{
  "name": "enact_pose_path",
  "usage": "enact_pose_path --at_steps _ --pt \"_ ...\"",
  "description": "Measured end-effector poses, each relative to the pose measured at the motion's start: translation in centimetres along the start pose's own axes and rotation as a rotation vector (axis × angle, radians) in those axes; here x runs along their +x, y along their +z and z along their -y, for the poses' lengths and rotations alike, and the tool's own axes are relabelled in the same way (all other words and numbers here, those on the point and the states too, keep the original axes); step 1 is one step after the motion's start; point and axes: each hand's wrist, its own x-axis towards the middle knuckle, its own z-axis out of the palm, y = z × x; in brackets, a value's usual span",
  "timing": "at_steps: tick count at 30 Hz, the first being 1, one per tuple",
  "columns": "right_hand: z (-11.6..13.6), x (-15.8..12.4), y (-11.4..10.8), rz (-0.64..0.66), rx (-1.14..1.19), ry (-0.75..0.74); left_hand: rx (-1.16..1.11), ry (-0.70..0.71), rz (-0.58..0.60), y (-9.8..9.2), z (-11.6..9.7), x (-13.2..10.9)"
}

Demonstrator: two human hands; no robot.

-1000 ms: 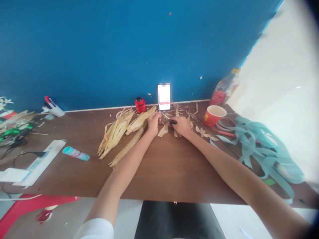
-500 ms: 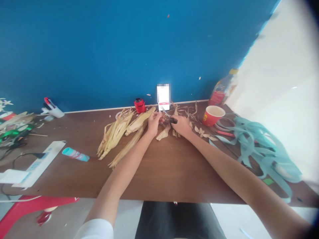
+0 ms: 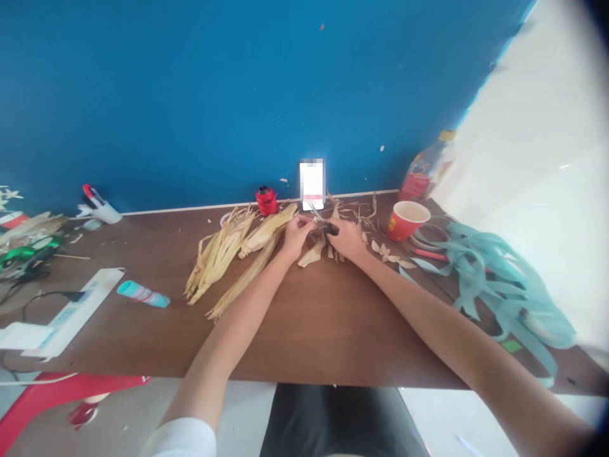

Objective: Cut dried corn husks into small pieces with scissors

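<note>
My right hand (image 3: 346, 237) is closed round the black handles of a pair of scissors (image 3: 316, 212), whose blades point up and to the left. Close beside the blades, my left hand (image 3: 297, 232) pinches a small pale piece, probably husk; it is too small to make out well. Dried corn husks (image 3: 221, 254) lie in bundles to the left of my left hand. A loose scrap of husk (image 3: 312, 255) rests on the table just below both hands. Small leaf-shaped cut pieces (image 3: 384, 251) are scattered to the right of my right hand.
A lit phone (image 3: 312, 185) leans on the blue wall behind my hands, with a red spool (image 3: 267, 201) to its left. On the right are a red paper cup (image 3: 406, 222), a bottle (image 3: 427, 168) and teal ribbon (image 3: 495, 273). Leftward lie a blue tube (image 3: 143, 294) and a power strip (image 3: 78, 314).
The fingers of my left hand have shifted slightly, and the scissors have moved a little beside them. The husks and other things stay in place.
</note>
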Motion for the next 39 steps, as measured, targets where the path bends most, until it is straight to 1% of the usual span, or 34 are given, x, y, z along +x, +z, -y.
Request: enact_pose_path --at_steps 3,5,7,12,15,18,21,24,28,31,34,37,39 --pt "0.2 -0.1 -0.2 -0.042 0.109 0.007 0.049 0.087 0.053 0.2 0.0 -0.2" --pt "0.4 -0.2 -0.4 -0.029 0.173 0.001 0.035 0.105 0.097 0.3 0.0 -0.3" --pt "0.5 -0.2 -0.4 -0.018 0.221 -0.009 0.011 0.100 0.112 0.4 -0.1 -0.3" --pt "-0.4 0.2 0.2 -0.079 0.338 0.022 0.035 0.098 0.106 0.3 -0.4 -0.5" --pt "-1.1 0.4 0.6 -0.096 0.410 0.045 0.098 0.145 0.106 0.3 -0.6 -0.7" --pt "-1.2 0.5 0.7 -0.127 0.409 0.058 0.126 0.184 0.085 0.3 -0.6 -0.8" --pt "-1.1 0.4 0.6 -0.150 0.397 0.068 0.114 0.179 0.049 0.3 -0.4 -0.6" --pt "-1.2 0.4 0.7 -0.106 0.432 0.060 0.096 0.166 0.040 0.3 -0.3 -0.5" --pt "-1.4 0.5 0.8 -0.054 0.477 0.046 0.112 0.170 0.081 0.3 -0.4 -0.6" --pt "-1.6 0.5 0.9 -0.043 0.488 0.072 0.149 0.189 0.102 0.2 -0.5 -0.6" --pt "-1.8 0.6 1.0 -0.044 0.510 0.086 0.122 0.162 0.126 0.2 -0.3 -0.6" --pt "-1.8 0.6 1.1 -0.049 0.520 0.073 0.082 0.139 0.145 0.2 0.0 -0.4" --pt "-1.8 0.6 1.2 -0.041 0.524 0.054 0.088 0.152 0.156 0.1 0.2 -0.3"
